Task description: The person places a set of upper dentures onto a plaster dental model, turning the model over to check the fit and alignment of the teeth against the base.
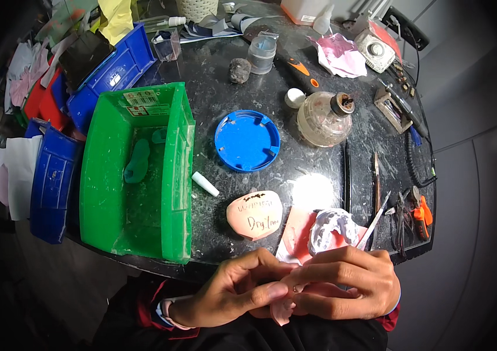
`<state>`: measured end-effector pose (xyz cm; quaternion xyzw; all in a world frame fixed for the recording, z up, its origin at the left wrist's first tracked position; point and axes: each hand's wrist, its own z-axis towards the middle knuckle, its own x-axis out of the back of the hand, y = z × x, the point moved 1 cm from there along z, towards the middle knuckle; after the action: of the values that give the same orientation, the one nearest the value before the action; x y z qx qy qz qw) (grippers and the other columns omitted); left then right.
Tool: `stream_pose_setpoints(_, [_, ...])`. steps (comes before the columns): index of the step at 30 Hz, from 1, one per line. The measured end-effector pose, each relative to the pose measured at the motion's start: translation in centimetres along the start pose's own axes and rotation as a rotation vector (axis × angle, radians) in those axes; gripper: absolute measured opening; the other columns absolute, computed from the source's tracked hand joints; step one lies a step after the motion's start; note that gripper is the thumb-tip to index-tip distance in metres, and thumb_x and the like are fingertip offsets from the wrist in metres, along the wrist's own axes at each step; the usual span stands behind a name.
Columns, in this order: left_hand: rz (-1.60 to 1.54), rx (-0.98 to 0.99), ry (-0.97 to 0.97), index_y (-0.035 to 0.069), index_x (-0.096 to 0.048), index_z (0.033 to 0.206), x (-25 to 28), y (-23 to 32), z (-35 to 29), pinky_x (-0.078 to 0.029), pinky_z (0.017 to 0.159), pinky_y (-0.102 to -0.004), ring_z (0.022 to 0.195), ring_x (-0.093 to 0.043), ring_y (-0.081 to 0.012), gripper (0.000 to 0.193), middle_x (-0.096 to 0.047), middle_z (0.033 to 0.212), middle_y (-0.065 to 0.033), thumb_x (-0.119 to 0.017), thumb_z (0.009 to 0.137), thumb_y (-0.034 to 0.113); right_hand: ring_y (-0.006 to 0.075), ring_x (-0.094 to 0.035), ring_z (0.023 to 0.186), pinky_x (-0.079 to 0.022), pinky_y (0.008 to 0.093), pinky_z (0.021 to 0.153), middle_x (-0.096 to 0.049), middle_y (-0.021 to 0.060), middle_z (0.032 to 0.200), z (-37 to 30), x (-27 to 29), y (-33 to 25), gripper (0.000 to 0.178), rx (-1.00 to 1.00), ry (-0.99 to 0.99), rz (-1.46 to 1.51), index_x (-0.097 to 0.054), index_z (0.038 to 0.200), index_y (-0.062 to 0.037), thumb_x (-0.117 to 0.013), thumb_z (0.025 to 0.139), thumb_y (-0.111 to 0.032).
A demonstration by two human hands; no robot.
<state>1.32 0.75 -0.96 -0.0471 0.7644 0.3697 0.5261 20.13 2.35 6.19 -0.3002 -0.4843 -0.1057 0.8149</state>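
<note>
Both my hands meet at the lower edge, just below the dark table's front rim. My left hand (231, 292) and my right hand (342, 281) pinch a soft pink sheet of wax (283, 310) between their fingertips. Just beyond my right hand a white plaster dental cast (333, 228) lies on another pink sheet (298, 231). A pink plaster base (254, 214) with handwriting on it sits left of the cast.
A green plastic bin (134, 175) with green pieces inside stands at the left, blue bins (55, 181) beyond it. A blue lid (247, 140), a glass spirit lamp (324, 119), a white tube (204, 183) and several metal hand tools (377, 199) lie on the marble table (318, 169).
</note>
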Motion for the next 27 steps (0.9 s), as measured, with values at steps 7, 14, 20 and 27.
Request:
stream_pose_setpoints(7, [-0.009, -0.029, -0.029, -0.001, -0.043, 0.113, 0.04, -0.36, -0.05, -0.048, 0.073, -0.0231, 0.086, -0.057, -0.0096, 0.029, -0.055, 0.099, -0.0079, -0.051, 0.090, 0.014, 0.0114, -0.062, 0.070, -0.038, 0.0136, 0.039, -0.063, 0.0002, 0.084, -0.13, -0.59, -0.63, 0.021, -0.029, 0.007, -0.032, -0.065, 0.085, -0.0143, -0.072, 0.066, -0.021])
stream_pose_setpoints(14, [-0.005, -0.027, -0.013, -0.001, -0.043, 0.113, 0.05, -0.61, -0.19, -0.047, 0.075, -0.0229, 0.089, -0.055, -0.0094, 0.029, -0.055, 0.102, -0.0074, -0.052, 0.090, 0.012, 0.0123, -0.062, 0.071, -0.039, 0.0142, 0.038, -0.063, 0.0023, 0.085, -0.07, -0.60, -0.45, 0.021, 0.018, 0.015, -0.015, -0.063, 0.084, -0.0125, -0.072, 0.067, -0.020])
stream_pose_setpoints(20, [-0.093, -0.052, -0.019, -0.001, -0.044, 0.109, -0.37, -0.45, -0.13, -0.050, 0.073, -0.0228, 0.086, -0.058, -0.0098, 0.024, -0.056, 0.098, -0.0071, -0.052, 0.089, 0.008, 0.0128, -0.063, 0.071, -0.041, 0.0140, 0.040, -0.063, 0.0046, 0.085, 0.12, -0.52, -0.51, 0.019, 0.048, 0.026, -0.010, -0.063, 0.081, -0.0114, -0.073, 0.067, -0.019])
stream_pose_setpoints(27, [-0.112, 0.011, -0.021, 0.000, -0.044, 0.108, -0.58, 0.09, 0.02, -0.052, 0.073, -0.0248, 0.083, -0.059, -0.0117, 0.022, -0.056, 0.097, -0.0079, -0.052, 0.089, 0.008, 0.0145, -0.064, 0.072, -0.046, 0.0150, 0.042, -0.064, 0.0064, 0.084, 0.26, -0.07, -0.73, 0.021, 0.003, 0.032, 0.012, -0.065, 0.082, -0.0110, -0.074, 0.063, -0.015])
